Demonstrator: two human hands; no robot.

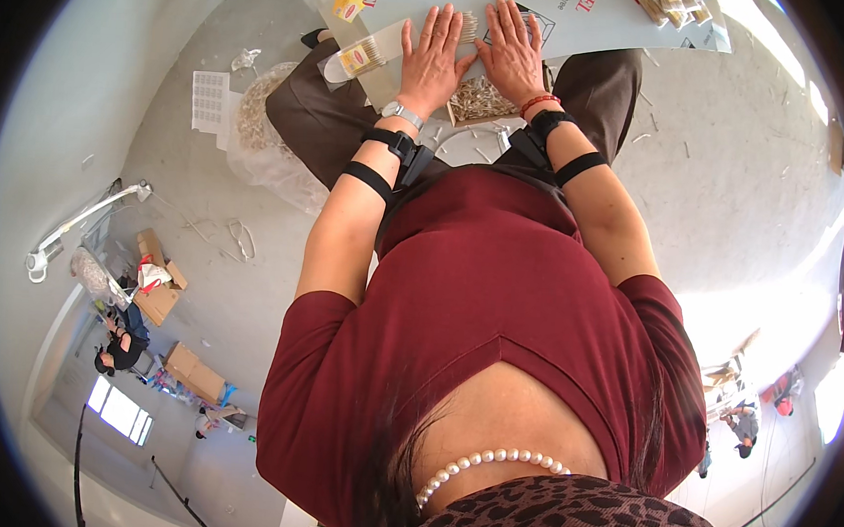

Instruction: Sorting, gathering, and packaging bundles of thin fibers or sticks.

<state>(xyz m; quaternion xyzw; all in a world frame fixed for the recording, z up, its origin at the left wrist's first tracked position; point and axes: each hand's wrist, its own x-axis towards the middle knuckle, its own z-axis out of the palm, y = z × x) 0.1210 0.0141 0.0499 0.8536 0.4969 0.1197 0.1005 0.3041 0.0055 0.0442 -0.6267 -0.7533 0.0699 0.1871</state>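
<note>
Your left hand point(433, 61) and right hand point(513, 62) are stretched flat, gripping nothing visible, skinny sticks point(469, 26) between, by the smooth board point(630, 30)'s near edge.

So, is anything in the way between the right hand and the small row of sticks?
Nothing visible: the row of sticks lies between the right hand and the left hand. The loose sticks lie nearer the body.

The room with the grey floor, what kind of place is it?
Probably a workshop or packing room. I can see a heap of thin sticks, a yellow-labelled bundle beside the left hand, and cardboard boxes farther off.
</note>
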